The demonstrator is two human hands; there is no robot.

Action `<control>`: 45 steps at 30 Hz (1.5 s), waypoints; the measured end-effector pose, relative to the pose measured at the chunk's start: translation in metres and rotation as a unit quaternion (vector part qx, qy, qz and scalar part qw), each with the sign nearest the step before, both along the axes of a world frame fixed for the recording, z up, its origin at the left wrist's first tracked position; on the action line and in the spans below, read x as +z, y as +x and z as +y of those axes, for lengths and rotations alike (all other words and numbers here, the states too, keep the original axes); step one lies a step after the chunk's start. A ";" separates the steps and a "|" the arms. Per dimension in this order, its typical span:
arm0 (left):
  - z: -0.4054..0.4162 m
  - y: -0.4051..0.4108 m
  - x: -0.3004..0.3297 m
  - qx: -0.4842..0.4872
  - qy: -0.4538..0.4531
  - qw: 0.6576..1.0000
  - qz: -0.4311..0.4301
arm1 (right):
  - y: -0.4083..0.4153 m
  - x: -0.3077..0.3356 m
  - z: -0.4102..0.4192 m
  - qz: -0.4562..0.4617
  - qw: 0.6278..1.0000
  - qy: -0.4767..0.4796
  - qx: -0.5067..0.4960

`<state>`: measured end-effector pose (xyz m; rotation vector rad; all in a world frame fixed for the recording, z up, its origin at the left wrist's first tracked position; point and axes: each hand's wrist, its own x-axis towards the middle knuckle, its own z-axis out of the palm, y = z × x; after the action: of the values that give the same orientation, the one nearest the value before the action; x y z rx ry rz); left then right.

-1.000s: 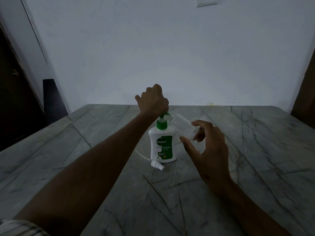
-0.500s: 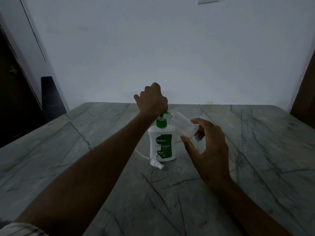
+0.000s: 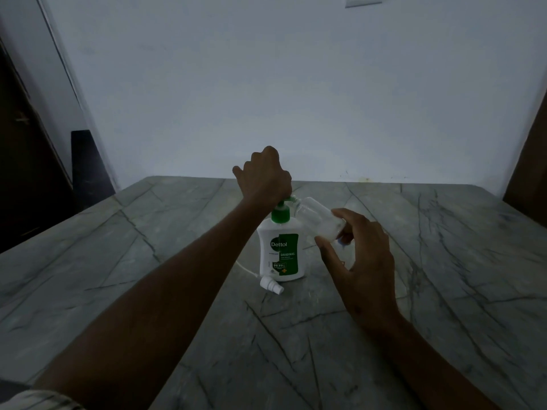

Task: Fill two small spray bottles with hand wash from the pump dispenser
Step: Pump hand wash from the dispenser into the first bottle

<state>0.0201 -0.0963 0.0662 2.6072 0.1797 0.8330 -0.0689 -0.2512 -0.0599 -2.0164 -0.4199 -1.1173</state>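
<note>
At table centre, left hand clenched on the Dettol pump dispenser head, right hand pinching a tilted spray bottle, mouth at the nozzle to catch soap.

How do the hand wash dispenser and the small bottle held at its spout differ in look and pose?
The hand wash dispenser stands upright on the table; the small bottle is held tilted in the air by the right hand. The dispenser is white with a green label and pump; the small bottle is clear and unlabelled. The dispenser is clearly larger. The left hand rests on the dispenser's pump.
</note>
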 end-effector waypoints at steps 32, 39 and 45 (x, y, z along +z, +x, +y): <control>-0.002 -0.006 0.005 -0.002 -0.001 1.000 0.001 | -0.004 0.003 -0.005 0.003 1.000 -0.006 0.016; -0.002 -0.002 0.002 -0.002 -0.011 1.000 -0.001 | -0.005 0.004 -0.005 0.004 1.000 -0.007 0.016; -0.002 0.000 0.002 -0.001 -0.013 1.000 -0.003 | -0.003 0.003 -0.004 0.005 1.000 -0.013 0.007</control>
<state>0.0200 -0.0984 0.0679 2.5796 0.1841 0.8322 -0.0724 -0.2555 -0.0569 -2.0378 -0.4457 -1.0976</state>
